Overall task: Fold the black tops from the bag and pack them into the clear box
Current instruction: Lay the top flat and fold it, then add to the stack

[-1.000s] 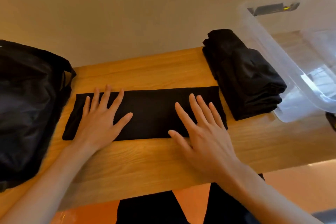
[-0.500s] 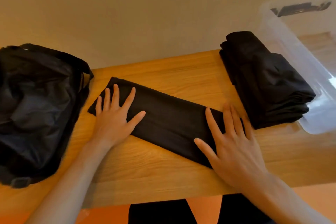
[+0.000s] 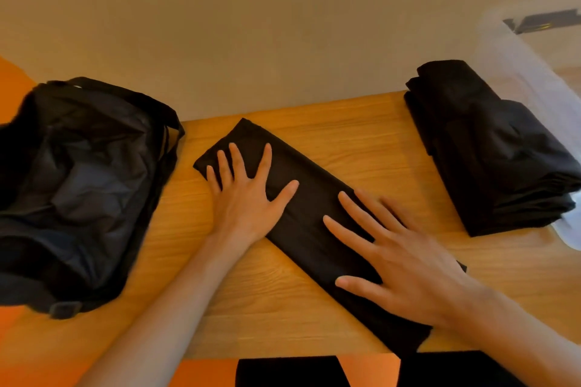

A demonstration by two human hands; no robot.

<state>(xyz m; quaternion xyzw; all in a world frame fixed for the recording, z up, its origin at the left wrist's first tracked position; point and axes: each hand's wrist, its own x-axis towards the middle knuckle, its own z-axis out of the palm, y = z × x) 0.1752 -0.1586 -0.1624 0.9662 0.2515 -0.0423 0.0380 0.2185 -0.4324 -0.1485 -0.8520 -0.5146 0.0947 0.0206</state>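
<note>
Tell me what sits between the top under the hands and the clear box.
The stack of folded tops lies on the table between the top and the box, beside its wall. Going over it looks likely.

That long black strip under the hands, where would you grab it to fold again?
Probably its far narrow end: pinch both corners of the black top from the bag side. It lies flat, long and diagonal, so that end folds toward the right hand.
</note>
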